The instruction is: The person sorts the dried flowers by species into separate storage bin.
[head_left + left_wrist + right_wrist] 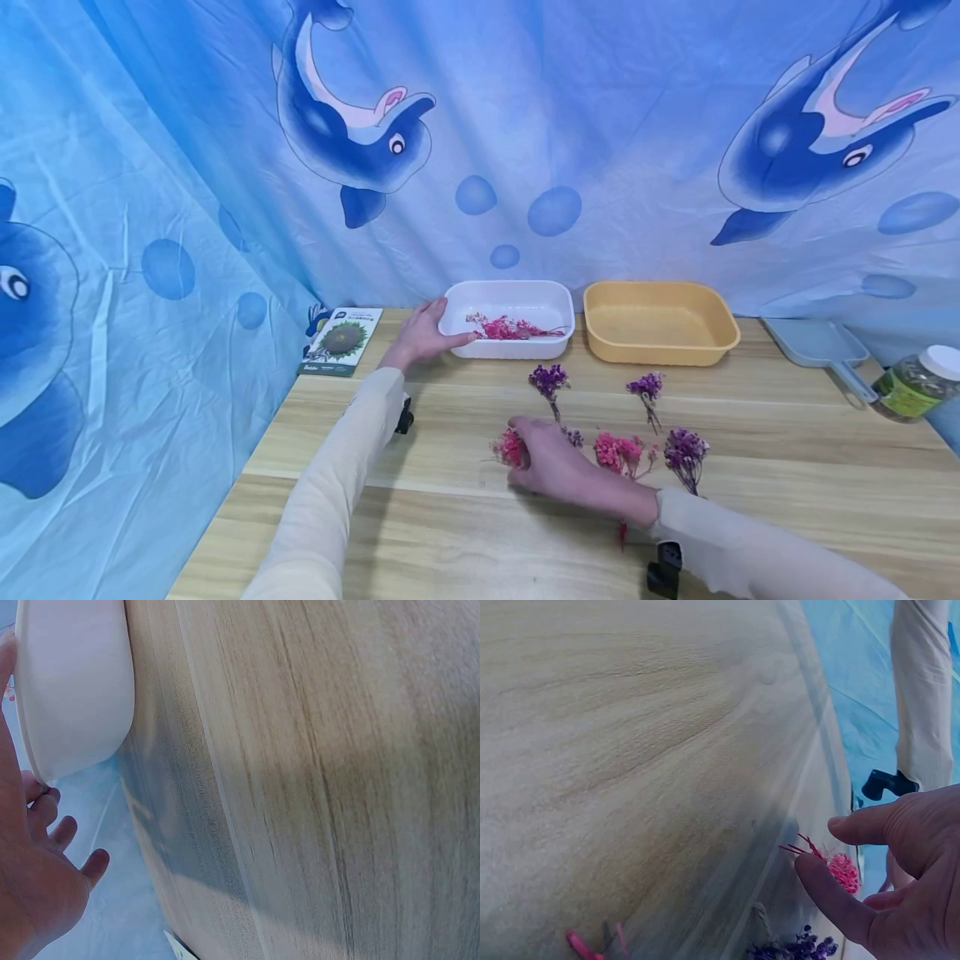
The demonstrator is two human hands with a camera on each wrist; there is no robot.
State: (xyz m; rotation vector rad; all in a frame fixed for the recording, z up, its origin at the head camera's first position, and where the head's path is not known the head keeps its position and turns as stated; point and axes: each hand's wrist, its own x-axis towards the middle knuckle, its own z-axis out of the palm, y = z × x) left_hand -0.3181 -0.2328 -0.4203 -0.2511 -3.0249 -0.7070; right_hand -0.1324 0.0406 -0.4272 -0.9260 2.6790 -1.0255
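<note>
My left hand (423,333) grips the left end of a white plastic basin (517,348), thumb over its front rim. Dried pink flowers (510,327) lie inside it. My right hand (555,462) reaches over a small bunch of pink dried flowers (507,448) on the table. In the right wrist view, thumb and forefinger stand apart on either side of that bunch's thin red stems (804,847). Another pink bunch (618,452) lies right of this hand, partly covered by the forearm. Purple bunches (549,379) lie around it, one (573,437) half hidden behind the hand.
A yellow basin (660,354) stands right of the white one. Farther right are a grey-blue dustpan (813,340) and a jar with a white lid (911,385). A sunflower packet (343,340) lies at the back left. Blue dolphin-print curtains (517,125) hang behind the wooden table.
</note>
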